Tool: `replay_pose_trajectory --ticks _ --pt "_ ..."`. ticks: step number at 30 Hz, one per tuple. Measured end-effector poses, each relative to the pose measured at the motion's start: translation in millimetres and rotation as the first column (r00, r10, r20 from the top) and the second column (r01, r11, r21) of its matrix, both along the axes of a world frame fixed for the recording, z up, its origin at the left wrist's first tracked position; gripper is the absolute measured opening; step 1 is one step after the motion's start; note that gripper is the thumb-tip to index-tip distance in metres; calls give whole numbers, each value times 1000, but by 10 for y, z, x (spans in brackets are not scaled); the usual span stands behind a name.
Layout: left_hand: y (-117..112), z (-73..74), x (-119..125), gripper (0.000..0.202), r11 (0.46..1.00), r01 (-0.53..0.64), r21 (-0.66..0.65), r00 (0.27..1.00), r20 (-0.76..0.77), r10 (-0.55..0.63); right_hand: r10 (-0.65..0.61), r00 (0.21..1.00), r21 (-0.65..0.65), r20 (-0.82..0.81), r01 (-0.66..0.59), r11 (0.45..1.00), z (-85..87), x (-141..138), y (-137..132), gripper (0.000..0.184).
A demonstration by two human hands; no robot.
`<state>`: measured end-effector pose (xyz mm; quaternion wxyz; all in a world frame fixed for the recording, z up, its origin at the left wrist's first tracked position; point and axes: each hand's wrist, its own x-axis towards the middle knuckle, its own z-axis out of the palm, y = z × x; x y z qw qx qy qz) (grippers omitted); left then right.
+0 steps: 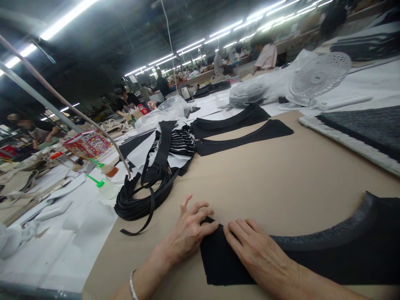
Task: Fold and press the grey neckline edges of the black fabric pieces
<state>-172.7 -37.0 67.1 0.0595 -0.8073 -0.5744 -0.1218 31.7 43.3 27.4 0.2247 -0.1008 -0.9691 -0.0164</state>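
Note:
A thick stack of curved black fabric pieces (343,254) lies on the brown paper-covered table (281,175) in front of me. My left hand (189,231) rests at the stack's left corner, fingers spread and curled, fingertips on the paper and the fabric's edge. My right hand (254,250) lies flat on top of the stack's left end, fingers stretched out and pressing down. Neither hand grips anything.
A coil of black strips (140,196) lies left of my hands. Further back are curved black pieces (243,133), striped fabric (181,141), a white fan (318,77), plastic-wrapped bundles (259,91) and a grey stack (365,129) at right. Other people work at far tables.

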Motion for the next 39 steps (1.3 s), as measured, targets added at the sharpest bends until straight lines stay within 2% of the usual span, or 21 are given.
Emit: replay_pose_trajectory --ticks 8,12,15,19,28,39 --pt "-108 -11 19 29 996 -39 86 996 81 33 -17 1000 1 -1 17 1000 7 -11 14 32" --pt "-194 -64 45 33 990 -132 54 983 134 124 -60 998 -98 12 61 993 23 -42 37 37" --pt "-241 -119 76 34 988 -152 29 980 137 147 -59 996 -187 64 71 980 80 -76 52 42" --pt "-286 -161 100 37 984 -179 15 975 137 175 -26 992 -275 122 59 960 156 -117 54 38" --pt "-303 -143 128 33 977 -213 -29 965 150 215 -22 992 -410 124 72 909 181 -165 30 25" --pt "-331 -207 155 32 971 -239 -22 957 163 240 -56 989 -494 134 116 862 178 -171 -2 30"
